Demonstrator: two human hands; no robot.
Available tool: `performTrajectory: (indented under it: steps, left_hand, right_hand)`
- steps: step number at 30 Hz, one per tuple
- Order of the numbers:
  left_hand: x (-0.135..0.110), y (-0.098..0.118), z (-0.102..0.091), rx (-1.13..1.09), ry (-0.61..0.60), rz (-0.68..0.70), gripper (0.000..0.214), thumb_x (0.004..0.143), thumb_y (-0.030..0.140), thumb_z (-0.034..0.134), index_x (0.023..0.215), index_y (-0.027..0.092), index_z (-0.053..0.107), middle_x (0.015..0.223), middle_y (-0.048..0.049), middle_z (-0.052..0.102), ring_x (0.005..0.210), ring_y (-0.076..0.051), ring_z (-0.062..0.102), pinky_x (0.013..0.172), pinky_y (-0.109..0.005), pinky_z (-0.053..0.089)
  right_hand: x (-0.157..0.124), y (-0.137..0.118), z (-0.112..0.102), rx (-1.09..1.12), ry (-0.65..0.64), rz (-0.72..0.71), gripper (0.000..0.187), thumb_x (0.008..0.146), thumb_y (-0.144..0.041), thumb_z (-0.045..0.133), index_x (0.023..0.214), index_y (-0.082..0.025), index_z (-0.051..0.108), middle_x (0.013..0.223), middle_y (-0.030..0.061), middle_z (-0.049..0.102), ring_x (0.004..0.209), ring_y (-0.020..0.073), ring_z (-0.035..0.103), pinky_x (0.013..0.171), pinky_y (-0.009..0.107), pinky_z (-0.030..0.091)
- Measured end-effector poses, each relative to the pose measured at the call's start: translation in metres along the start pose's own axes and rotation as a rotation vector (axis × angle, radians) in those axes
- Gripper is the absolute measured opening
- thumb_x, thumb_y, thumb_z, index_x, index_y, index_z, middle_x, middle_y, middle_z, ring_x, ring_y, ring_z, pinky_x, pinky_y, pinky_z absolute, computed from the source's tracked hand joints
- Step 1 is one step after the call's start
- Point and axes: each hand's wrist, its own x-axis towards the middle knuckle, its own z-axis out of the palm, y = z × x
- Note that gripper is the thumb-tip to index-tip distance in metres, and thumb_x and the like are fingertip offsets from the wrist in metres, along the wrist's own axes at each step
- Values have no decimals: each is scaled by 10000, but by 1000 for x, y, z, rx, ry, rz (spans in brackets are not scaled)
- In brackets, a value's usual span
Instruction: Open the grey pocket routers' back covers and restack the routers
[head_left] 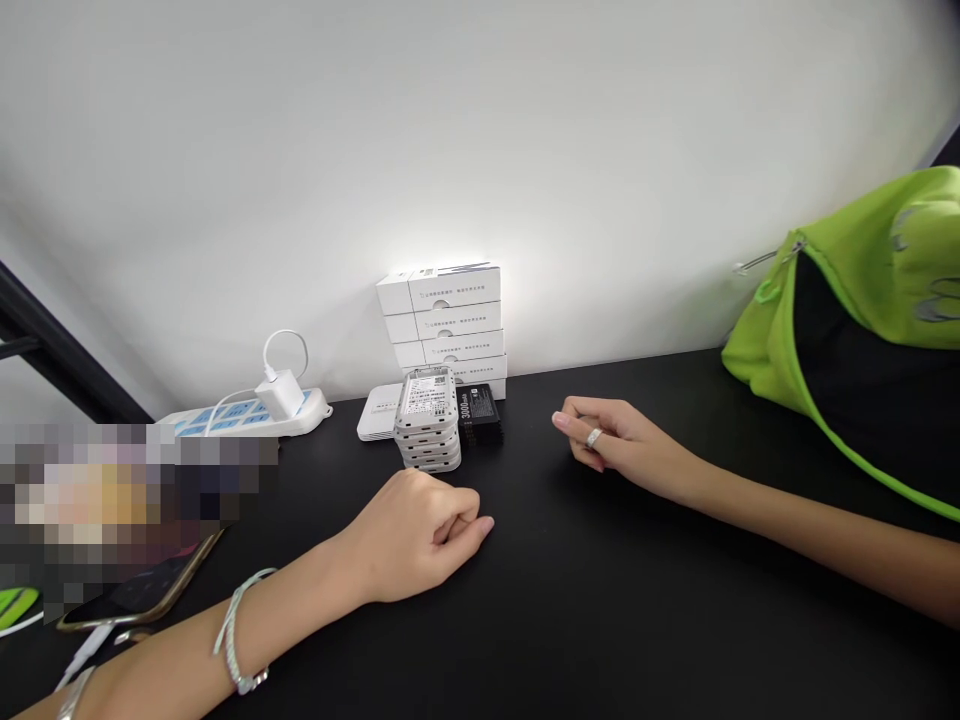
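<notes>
My left hand (pixel 420 535) rests on the black table (pixel 585 600) with its fingers curled into a loose fist and nothing visible in it. It lies just in front of a stack of small grey-white devices (pixel 427 420). My right hand (pixel 615 440) rests on the table to the right of that stack, fingers curled in, a ring on one finger, nothing seen in it. A black battery pack (pixel 480 410) lies beside the stack. Behind them stands a pile of white boxes (pixel 446 315) against the wall.
A white power strip (pixel 225 415) with a plugged-in charger (pixel 279 392) lies at the back left. A phone (pixel 142 590) with a cable lies at the left edge. A lime-green bag (pixel 862 300) sits at the right. A blurred patch covers part of the left side.
</notes>
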Motion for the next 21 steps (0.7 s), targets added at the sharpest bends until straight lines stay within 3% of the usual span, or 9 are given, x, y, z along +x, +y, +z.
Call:
performTrajectory:
  steps: [5,10,13,16,21]
  left_hand:
    - [0,0,0,7,10,13,391,900,213,479,572,192,267,473,75,302,423,-75,305,466,-222,262]
    - [0,0,0,6,21,14,395,893,218,489,562,192,275,468,74,304,422,-77,302,463,-227,257]
    - [0,0,0,7,27,16,393,888,217,493,560,194,279,465,74,304,420,-78,303,460,-228,260]
    - [0,1,0,9,25,14,389,889,216,492,562,193,283,465,75,304,419,-77,302,459,-224,260]
    - [0,1,-1,13,20,9,392,897,226,485,562,188,285,466,74,306,425,-75,307,467,-221,260]
  right_hand:
    - [15,-27,12,-114,26,-63,418,938,-466,468,611,-207,465,535,-48,480,502,106,411,518,251,324]
    - [52,-54,26,-94,84,-64,435,905,-440,503,550,-191,542,441,-38,472,447,103,430,500,253,352]
    - [77,-56,35,-87,67,-28,482,881,-476,520,496,-186,529,409,-20,474,419,102,435,467,252,363]
    - [92,-54,43,-92,2,-4,430,828,-395,590,459,-182,530,403,-16,478,400,92,420,437,244,361]
    - [85,-58,40,-148,-26,-27,346,790,-229,542,447,-183,543,401,-14,509,422,102,470,470,238,395]
